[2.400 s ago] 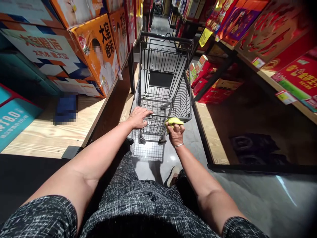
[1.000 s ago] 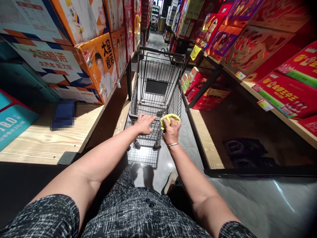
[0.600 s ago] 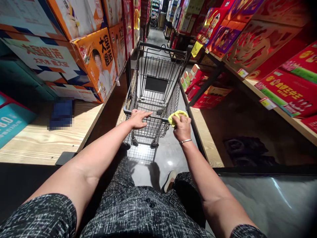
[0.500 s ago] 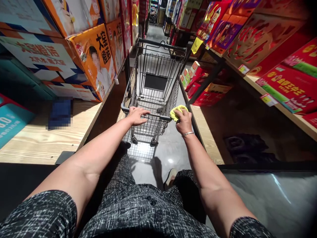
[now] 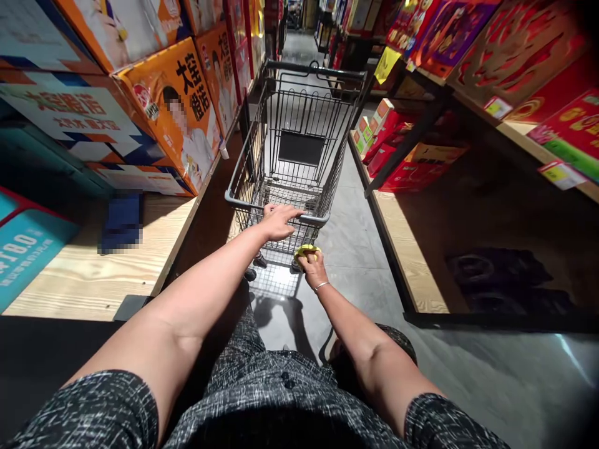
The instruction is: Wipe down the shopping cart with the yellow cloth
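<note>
Right fingers curled round yellow cloth, left fingers outstretched (apparently resting) on cart handle

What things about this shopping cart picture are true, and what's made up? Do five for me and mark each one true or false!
1. The right hand holds a yellow cloth. True.
2. The left hand is waving high above the shopping cart. False: it rests on the cart's handle.
3. The silver bracelet is on the left wrist. False: it is on the right one.
4. The orange boxes are stacked to the left of the cart. True.
5. The sleeves are plain red. False: they are dark with white flecks.
</note>
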Available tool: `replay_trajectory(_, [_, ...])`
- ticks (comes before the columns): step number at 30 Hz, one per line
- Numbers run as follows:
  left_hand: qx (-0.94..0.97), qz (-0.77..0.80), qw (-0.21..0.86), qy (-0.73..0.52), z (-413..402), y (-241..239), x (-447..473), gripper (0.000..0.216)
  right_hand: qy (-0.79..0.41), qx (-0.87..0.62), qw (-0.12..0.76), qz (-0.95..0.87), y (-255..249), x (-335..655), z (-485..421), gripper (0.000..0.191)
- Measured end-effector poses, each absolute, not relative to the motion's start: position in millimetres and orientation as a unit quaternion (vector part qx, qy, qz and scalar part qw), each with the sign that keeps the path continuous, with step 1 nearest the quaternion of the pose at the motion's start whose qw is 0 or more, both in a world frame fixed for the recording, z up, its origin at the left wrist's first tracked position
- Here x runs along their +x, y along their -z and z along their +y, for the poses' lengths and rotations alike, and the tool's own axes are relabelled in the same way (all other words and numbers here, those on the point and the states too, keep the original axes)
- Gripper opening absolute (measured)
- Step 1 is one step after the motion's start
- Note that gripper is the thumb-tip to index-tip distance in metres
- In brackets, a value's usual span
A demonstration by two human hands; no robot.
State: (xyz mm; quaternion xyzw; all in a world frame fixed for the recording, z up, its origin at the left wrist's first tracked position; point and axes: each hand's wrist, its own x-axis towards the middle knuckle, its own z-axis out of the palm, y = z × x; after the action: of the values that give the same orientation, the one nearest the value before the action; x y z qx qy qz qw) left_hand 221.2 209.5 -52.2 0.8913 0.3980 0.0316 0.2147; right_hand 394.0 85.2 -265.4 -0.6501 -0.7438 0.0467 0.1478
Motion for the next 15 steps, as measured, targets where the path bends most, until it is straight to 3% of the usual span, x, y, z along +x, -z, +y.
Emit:
replay_trajectory(6, [0.877, 0.429, 0.209, -0.052, 209.1, 49.8, 219.6, 0.06, -0.068, -0.607, 0.135, -0.78, 242.5, 431.0, 95.9, 0.044])
replay_trajectory(12, [0.873, 0.436, 0.215, -0.044, 209.4, 48.7, 222.1, 0.058, 0.046, -0.676, 0.358, -0.642, 198.6, 451.2, 124.5, 0.066])
replay_trajectory(15, [0.875, 0.433, 0.213, -0.04, 207.0, 49.6, 222.8, 0.06, 0.002, -0.692, 0.381, -0.613, 212.0, 426.2, 122.1, 0.078])
